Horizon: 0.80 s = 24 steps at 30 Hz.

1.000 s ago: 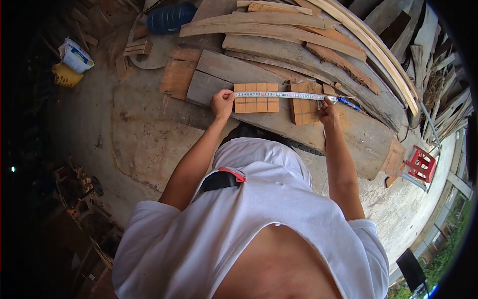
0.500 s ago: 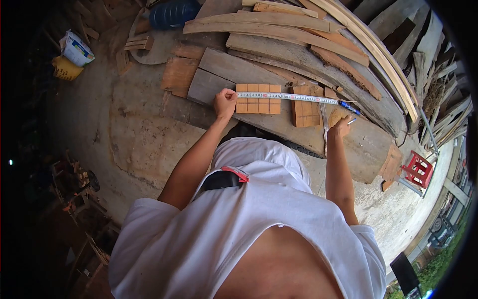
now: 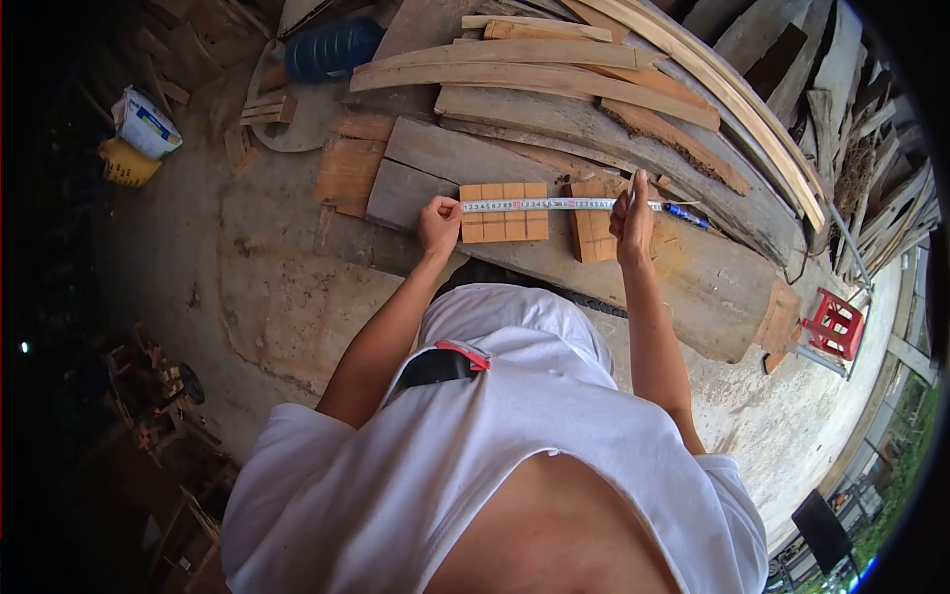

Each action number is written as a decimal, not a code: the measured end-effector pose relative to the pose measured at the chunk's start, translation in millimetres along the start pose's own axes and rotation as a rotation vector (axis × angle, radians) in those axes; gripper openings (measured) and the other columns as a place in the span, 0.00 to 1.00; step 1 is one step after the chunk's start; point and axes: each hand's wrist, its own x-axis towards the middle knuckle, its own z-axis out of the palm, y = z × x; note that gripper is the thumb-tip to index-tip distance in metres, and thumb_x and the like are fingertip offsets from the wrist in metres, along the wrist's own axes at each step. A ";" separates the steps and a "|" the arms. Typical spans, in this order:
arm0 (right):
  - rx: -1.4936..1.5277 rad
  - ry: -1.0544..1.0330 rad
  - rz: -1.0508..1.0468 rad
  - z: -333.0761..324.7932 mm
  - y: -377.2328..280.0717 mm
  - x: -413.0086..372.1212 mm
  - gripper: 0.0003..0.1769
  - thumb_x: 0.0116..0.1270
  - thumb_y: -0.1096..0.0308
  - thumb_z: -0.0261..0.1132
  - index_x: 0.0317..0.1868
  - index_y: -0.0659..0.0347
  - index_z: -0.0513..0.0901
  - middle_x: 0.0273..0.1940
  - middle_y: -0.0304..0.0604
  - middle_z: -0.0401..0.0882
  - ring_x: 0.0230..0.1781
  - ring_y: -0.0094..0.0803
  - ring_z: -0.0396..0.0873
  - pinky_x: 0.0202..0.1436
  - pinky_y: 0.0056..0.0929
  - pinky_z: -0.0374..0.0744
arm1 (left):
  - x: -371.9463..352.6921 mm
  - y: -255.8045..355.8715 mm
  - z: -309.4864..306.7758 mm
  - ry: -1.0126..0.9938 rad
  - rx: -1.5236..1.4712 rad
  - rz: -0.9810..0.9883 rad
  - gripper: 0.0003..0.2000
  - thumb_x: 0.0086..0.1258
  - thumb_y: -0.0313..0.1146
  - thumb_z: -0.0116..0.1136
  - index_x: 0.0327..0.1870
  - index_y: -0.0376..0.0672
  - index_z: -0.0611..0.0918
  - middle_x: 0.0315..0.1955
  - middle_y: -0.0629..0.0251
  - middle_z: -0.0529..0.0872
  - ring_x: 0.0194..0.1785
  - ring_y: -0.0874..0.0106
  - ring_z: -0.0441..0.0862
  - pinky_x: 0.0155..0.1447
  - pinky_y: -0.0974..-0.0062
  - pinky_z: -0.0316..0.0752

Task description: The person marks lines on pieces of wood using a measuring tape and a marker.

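My left hand pinches the end of a white measuring tape at the left edge of a wooden block marked with dark lines. The tape stretches right, across that block and over a second marked block. My right hand is closed around a thin pen-like object beside the tape, above the second block's right side; its fingers partly hide the object. A blue marker lies just right of the tape's far end. Both blocks rest on grey boards.
Curved planks are piled beyond the blocks. A blue plastic bottle lies at the upper left, near a white bucket. At the right is a red stool, and rough timber leans at the upper right.
My right hand has moved up and left, from the board below the marker to the tape beside the second block. My left hand still holds the tape end. The view has shifted slightly.
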 end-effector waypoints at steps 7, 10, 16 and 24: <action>-0.462 0.179 -0.346 4.2 26.2 8.1 0.29 0.68 0.37 0.69 0.28 0.58 0.80 0.17 0.30 0.66 0.17 0.21 0.63 0.22 0.26 0.62 | -7.7 1.4 -17.3 0.062 -0.098 -0.052 0.13 0.73 0.40 0.66 0.47 0.40 0.84 0.34 0.65 0.85 0.36 0.73 0.81 0.42 0.71 0.77; -0.769 0.150 -0.337 -2.0 30.2 -0.5 0.23 0.65 0.48 0.73 0.42 0.62 0.85 0.27 0.53 0.82 0.29 0.41 0.82 0.37 0.42 0.78 | -9.2 -3.9 -26.5 0.057 -0.092 -0.027 0.12 0.74 0.39 0.65 0.47 0.40 0.84 0.35 0.66 0.85 0.36 0.74 0.80 0.43 0.72 0.76; -1.160 -0.024 -0.609 8.1 31.8 -17.0 0.31 0.64 0.56 0.74 0.66 0.49 0.76 0.55 0.51 0.84 0.49 0.54 0.85 0.50 0.48 0.82 | -7.4 68.3 -46.7 0.158 -0.329 0.050 0.10 0.78 0.37 0.61 0.48 0.39 0.82 0.40 0.69 0.84 0.36 0.78 0.78 0.38 0.77 0.76; -1.288 -0.080 -0.526 12.7 46.3 -12.9 0.26 0.66 0.58 0.69 0.65 0.44 0.75 0.48 0.52 0.85 0.47 0.57 0.85 0.48 0.51 0.83 | -101.1 346.0 -235.1 0.434 -1.122 1.817 0.18 0.83 0.51 0.44 0.58 0.49 0.76 0.56 0.64 0.79 0.54 0.71 0.78 0.56 0.65 0.81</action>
